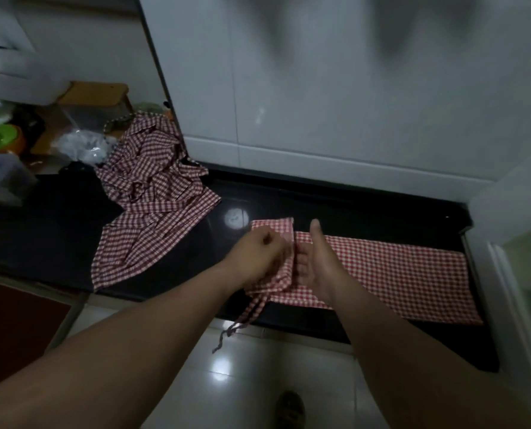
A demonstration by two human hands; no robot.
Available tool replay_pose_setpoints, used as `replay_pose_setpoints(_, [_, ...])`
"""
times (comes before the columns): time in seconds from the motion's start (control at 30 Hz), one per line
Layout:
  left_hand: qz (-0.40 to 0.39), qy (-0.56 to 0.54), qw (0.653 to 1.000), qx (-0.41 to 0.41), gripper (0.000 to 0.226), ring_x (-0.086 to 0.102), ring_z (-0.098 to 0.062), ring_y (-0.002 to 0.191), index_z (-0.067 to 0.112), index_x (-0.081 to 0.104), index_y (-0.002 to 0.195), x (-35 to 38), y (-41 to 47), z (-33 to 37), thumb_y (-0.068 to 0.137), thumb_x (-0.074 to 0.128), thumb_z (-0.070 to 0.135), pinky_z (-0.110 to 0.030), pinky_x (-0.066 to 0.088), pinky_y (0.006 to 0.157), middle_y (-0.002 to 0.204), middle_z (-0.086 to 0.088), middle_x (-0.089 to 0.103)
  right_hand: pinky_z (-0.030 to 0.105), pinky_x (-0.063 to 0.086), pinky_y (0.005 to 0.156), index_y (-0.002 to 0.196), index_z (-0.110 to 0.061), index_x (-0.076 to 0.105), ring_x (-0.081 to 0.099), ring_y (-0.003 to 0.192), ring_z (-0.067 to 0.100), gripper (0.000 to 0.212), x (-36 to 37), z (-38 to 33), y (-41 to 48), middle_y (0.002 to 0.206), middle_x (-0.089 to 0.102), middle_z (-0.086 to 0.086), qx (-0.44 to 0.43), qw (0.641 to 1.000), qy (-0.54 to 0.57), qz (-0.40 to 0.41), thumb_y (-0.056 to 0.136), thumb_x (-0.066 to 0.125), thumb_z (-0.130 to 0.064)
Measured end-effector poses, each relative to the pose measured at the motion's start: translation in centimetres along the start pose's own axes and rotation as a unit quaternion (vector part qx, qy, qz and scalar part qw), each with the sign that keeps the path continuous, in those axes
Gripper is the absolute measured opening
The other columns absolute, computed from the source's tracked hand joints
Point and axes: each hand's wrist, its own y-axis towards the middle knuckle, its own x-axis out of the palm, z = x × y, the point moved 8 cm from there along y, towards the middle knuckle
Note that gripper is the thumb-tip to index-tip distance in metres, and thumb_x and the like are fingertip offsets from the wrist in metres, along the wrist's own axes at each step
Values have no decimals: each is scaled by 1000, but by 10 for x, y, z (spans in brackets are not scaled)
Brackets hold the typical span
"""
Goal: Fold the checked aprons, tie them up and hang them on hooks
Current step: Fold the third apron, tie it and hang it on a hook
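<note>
Head view, fold in progress: your left hand (259, 258) grips the turned-over left end of the strip-folded apron (397, 274) on the black counter (351, 209), and your right hand (315, 264), fingers straight, braces the crease. The next move is probably to fold rightward and gather the tie strings (245, 317) dangling off the near edge. A heap of unfolded aprons (152, 187) lies to the left, clear of the path.

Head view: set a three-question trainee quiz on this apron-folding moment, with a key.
1. True or false: the folded apron lies on the black countertop.
2. Which hand grips the apron's turned-over end? A. left hand B. right hand C. neither
3. Fill in: the crumpled apron heap lies to the folded apron's ____.

Key: 1 true; 2 A; 3 left.
</note>
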Motion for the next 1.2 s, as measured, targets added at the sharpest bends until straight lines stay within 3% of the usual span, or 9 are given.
replay_pose_setpoints(0.1, [80,-37,996,1,16,69,-15,91,19,72,96,-19,5,-20,104,59,25,-44,56,92,94,3,75,51,51,105,128,-13,63,67,118,29,93,-12,1,-5,127,71,12,31,998,-42,-24,79,48,-91])
replay_pose_setpoints(0.27, [4,5,1000,-5,19,72,-12,101,18,78,110,-4,4,-52,103,61,12,-43,55,101,105,4,78,42,53,102,115,-19,69,64,114,21,45,1,-3,-1,121,71,5,-5,990,-141,-1,86,78,-51])
replay_pose_setpoints(0.37, [33,19,999,27,20,69,-8,104,21,76,114,-6,2,-48,102,61,14,-37,54,102,112,6,74,43,58,96,110,-15,72,67,110,25,20,-6,2,11,116,73,8,-4,983,-173,60,92,75,-23])
replay_pose_setpoints(0.47, [108,52,993,-13,34,63,-11,108,21,62,129,-20,-3,-60,98,70,33,-36,53,101,122,3,61,47,60,94,103,-16,69,69,104,31,10,-16,-2,17,118,72,13,-10,965,-239,104,98,61,-21])
replay_pose_setpoints(0.57, [46,38,993,-107,58,65,-12,98,18,54,131,-4,-2,-77,89,75,53,-37,56,89,114,5,66,36,52,96,121,-14,67,66,108,30,27,-18,-14,12,123,69,10,-73,892,-420,153,102,53,-28])
replay_pose_setpoints(0.73, [43,200,973,-108,47,67,-26,102,29,47,108,13,5,-74,85,68,64,-49,53,93,110,2,70,34,52,75,125,-14,50,60,91,20,31,-7,-29,-26,118,61,5,-247,772,-530,248,98,59,-25])
replay_pose_setpoints(0.83, [49,219,969,-99,45,66,-24,102,30,45,106,14,4,-69,87,66,65,-50,50,96,107,4,69,36,53,76,117,-21,52,60,95,19,30,11,-25,-34,113,58,2,-354,684,-605,200,95,63,-39])
replay_pose_setpoints(1.07, [-10,156,978,-136,25,69,-17,90,27,63,97,19,13,-63,90,71,50,-43,59,89,102,1,73,37,53,73,97,-24,58,61,80,15,18,-9,-4,-7,90,64,-5,-243,782,-570,66,103,53,-41])
replay_pose_setpoints(1.2, [-42,72,993,-79,11,73,-15,85,23,71,95,33,18,-25,86,70,29,-41,62,86,94,3,77,37,54,98,102,-22,72,71,95,16,57,-27,-10,-11,101,76,2,-61,956,-288,-7,101,39,-67])
